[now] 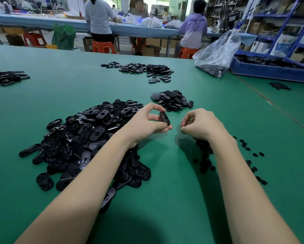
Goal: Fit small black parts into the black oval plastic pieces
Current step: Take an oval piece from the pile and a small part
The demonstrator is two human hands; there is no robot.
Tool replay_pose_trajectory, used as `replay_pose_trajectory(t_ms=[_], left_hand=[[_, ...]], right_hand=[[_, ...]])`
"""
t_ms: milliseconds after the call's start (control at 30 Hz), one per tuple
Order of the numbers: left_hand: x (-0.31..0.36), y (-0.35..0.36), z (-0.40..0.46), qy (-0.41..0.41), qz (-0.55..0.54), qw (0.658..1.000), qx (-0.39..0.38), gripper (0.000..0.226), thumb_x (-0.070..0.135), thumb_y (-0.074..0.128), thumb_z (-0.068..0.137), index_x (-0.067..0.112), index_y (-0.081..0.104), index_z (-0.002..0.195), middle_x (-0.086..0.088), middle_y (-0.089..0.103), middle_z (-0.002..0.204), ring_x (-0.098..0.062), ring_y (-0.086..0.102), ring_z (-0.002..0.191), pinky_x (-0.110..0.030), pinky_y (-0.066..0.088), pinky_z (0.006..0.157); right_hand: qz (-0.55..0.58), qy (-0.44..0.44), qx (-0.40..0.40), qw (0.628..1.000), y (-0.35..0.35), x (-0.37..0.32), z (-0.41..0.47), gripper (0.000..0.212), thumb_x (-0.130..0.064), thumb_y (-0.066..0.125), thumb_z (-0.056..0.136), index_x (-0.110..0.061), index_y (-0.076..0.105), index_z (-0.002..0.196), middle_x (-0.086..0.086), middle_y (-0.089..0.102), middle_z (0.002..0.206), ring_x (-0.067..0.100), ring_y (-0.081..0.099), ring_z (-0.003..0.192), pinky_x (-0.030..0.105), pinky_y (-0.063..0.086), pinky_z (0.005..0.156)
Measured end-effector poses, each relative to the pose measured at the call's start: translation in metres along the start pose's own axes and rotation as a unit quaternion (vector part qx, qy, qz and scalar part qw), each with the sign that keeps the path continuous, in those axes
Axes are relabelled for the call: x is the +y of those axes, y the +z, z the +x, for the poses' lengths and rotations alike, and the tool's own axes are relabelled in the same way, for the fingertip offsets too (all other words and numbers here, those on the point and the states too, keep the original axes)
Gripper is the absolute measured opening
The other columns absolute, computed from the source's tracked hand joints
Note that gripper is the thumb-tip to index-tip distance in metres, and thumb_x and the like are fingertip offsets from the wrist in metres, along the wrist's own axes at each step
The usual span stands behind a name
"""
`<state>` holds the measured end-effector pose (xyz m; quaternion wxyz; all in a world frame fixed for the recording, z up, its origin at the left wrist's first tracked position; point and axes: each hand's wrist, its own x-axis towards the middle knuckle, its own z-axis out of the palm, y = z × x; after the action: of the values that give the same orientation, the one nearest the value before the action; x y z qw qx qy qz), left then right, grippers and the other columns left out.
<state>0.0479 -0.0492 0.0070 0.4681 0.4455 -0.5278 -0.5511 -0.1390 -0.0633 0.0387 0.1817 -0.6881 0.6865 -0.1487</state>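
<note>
Currently one oval piece (pixel 164 118) is pinched edge-on by the left hand (pixel 148 121), just right of the big oval pile (pixel 88 138). Right hand (pixel 199 124) fingers are curled together near the oval piece; whether a small part is held cannot be told. Loose small parts (pixel 204 155) lie beneath that wrist. Judged step: insertion pending. Next move needs hole alignment, then a press.

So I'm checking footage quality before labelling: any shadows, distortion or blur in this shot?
Head view: soft shadows fall on the green table under both forearms and at the bottom edge; wide-angle distortion bows the far benches; the oval piece in the left hand is sharp, the background people softer.
</note>
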Motion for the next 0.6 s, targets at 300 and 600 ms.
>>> replay_pose_trajectory(t_ms=[300,600], left_hand=[[-0.001,-0.001,0.004,-0.022,-0.031,0.999,0.028,0.038,-0.013,0.063,0.089,0.013,0.06,0.117,-0.019,0.071,0.099,-0.024,0.076,0.086,-0.03,0.061,0.071],[0.001,0.001,0.001,0.028,0.029,0.997,0.07,0.036,-0.005,0.073,0.084,0.015,0.058,0.11,-0.018,0.073,0.097,-0.018,0.071,0.076,-0.032,0.062,0.073]], right_hand=[[0.236,-0.108,0.012,0.966,-0.001,0.0,0.003,0.016,-0.02,0.069,0.087,-0.034,0.074,0.082,-0.017,0.068,0.073,0.005,0.049,0.054,0.011,0.041,0.049],[0.314,-0.104,-0.019,0.943,0.0,-0.007,0.0,0.008,-0.017,0.076,0.088,-0.025,0.078,0.087,-0.012,0.068,0.068,0.007,0.046,0.055,0.017,0.037,0.051]])
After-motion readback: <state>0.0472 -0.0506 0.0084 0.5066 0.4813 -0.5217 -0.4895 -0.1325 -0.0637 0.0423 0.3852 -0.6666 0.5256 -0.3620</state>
